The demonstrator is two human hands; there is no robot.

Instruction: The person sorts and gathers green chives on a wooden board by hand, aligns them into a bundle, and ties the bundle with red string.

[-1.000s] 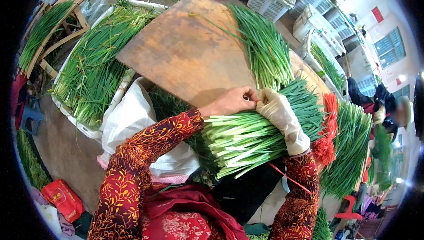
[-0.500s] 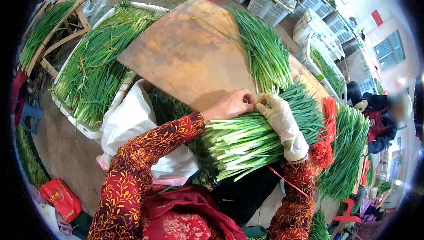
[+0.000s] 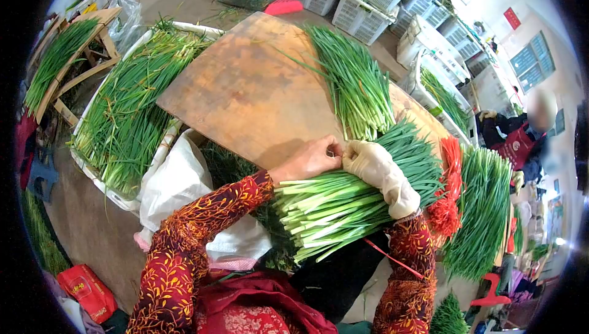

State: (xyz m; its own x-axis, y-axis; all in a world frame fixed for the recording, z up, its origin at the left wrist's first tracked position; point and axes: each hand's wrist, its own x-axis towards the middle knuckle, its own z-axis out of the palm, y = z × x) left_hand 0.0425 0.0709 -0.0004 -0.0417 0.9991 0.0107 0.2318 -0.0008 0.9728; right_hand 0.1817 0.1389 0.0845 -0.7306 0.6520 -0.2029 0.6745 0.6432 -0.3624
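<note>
A thick bundle of garlic chives [image 3: 331, 214] lies in front of me, pale stem ends to the left and green leaves to the right. Above it, my bare left hand [image 3: 310, 159] is closed, thumb and finger pinched together. My right hand [image 3: 379, 177], in a whitish glove, rests over the bundle's top, its fingertips pinched close against the left ones. What they pinch is too small to make out. A thin red tie [image 3: 396, 259] sticks out below the bundle near my right wrist.
A wooden board [image 3: 251, 88] carries another heap of chives [image 3: 353, 82]. Red ties [image 3: 451, 190] hang at the right, beside more chives [image 3: 478, 211]. A white tub [image 3: 80, 150] of loose chives stands left. Crates [image 3: 365, 15] are stacked behind; a person [image 3: 515, 140] is at the right.
The view has shifted, so the board and crates sit lower and further left. My hands stay together above the bundle, fingertips still pinched. The person at the right has changed posture.
</note>
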